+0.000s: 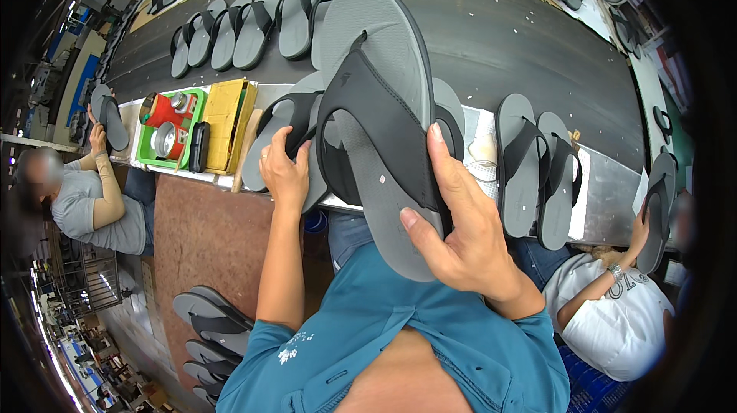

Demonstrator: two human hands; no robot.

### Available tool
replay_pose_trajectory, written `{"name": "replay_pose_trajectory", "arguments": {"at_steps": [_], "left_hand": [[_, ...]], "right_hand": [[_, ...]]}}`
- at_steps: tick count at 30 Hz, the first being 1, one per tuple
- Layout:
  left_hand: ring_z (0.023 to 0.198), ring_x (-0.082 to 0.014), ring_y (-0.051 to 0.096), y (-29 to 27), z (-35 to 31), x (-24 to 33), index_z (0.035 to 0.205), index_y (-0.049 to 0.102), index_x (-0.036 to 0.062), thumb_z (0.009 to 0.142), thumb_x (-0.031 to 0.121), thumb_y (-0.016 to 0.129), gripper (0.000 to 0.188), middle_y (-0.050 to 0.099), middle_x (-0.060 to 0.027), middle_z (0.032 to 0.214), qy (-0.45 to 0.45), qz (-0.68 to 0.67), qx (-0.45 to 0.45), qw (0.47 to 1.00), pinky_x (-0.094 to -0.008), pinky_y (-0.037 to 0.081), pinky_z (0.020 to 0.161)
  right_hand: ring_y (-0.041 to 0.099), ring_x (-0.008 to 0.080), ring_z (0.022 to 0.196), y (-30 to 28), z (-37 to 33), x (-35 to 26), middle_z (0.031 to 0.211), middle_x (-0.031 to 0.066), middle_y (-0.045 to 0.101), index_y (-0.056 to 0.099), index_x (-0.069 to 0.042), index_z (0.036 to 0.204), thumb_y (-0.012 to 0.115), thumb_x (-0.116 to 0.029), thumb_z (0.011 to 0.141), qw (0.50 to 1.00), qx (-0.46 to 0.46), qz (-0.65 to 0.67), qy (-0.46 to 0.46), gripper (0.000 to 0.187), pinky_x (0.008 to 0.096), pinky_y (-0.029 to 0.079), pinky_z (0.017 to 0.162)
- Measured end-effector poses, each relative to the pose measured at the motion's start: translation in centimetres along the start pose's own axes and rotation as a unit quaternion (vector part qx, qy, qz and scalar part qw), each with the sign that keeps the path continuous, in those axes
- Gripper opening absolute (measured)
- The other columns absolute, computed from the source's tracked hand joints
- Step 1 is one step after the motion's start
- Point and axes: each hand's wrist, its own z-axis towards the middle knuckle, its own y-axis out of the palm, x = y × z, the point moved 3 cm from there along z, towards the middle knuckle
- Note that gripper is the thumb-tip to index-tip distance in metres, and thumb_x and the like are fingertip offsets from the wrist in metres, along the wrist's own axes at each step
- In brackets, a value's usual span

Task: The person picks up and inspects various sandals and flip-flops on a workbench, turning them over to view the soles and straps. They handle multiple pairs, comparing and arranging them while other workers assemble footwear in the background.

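My right hand (470,238) grips a large grey flip-flop (376,37) by its heel end, thumb on the footbed and fingers along the outer edge. Its toe points up and away from me. A wide black strap with stitched edges crosses it, and a small pale sticker sits on the footbed. My left hand (285,175) is over another grey flip-flop (265,144) lying at the bench edge, its fingers curled and its thumb apart by the black strap. Whether the fingertips touch it cannot be made out. More flip-flops lie partly hidden behind the raised one.
Pairs of flip-flops (255,28) line the dark conveyor belt (491,37); another pair (520,171) lies right. A green tray (170,160) with cans and a yellow box (227,125) stand left. Co-workers hold flip-flops at left (114,117) and right (659,209). More flip-flops (215,321) are stacked lower left.
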Motion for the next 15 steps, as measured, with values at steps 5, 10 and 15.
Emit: {"name": "replay_pose_trajectory", "arguments": {"at_steps": [5,10,15], "left_hand": [[0.085,-0.0302,0.061,-1.2,-0.8,1.9,0.108,0.063,0.0071,0.082,0.013,0.074,0.028,0.069,-0.0123,0.09,-0.058,-0.014,0.036,0.998,-0.0398,0.046,0.078],[0.099,-0.0334,0.057,-0.7,-1.9,0.5,0.116,0.061,0.0054,0.082,0.015,0.074,0.037,0.063,-0.0161,0.109,-0.084,0.003,0.073,0.994,-0.0431,0.044,0.088],[0.129,-0.0302,0.044,-3.0,-1.6,2.4,0.135,0.049,0.003,0.096,0.037,0.057,0.052,0.046,-0.0166,0.141,-0.129,-0.324,0.064,0.935,-0.0454,0.031,0.11]], "right_hand": [[0.067,0.0377,0.089,0.1,0.3,0.4,0.12,0.0233,0.059,0.033,0.0,0.149,0.065,-0.006,0.081,0.999,0.012,-0.038,0.003,0.076,0.0366,0.056,0.071],[0.064,0.0385,0.099,0.9,0.4,1.4,0.122,0.026,0.057,0.03,0.002,0.15,0.064,-0.007,0.083,1.0,0.003,-0.027,0.001,0.075,0.038,0.053,0.08],[0.047,0.0391,0.132,2.9,-0.3,2.0,0.144,0.0315,0.04,0.023,0.006,0.151,0.063,-0.014,0.09,0.995,-0.021,0.092,0.033,0.075,0.0388,0.039,0.106]]}}
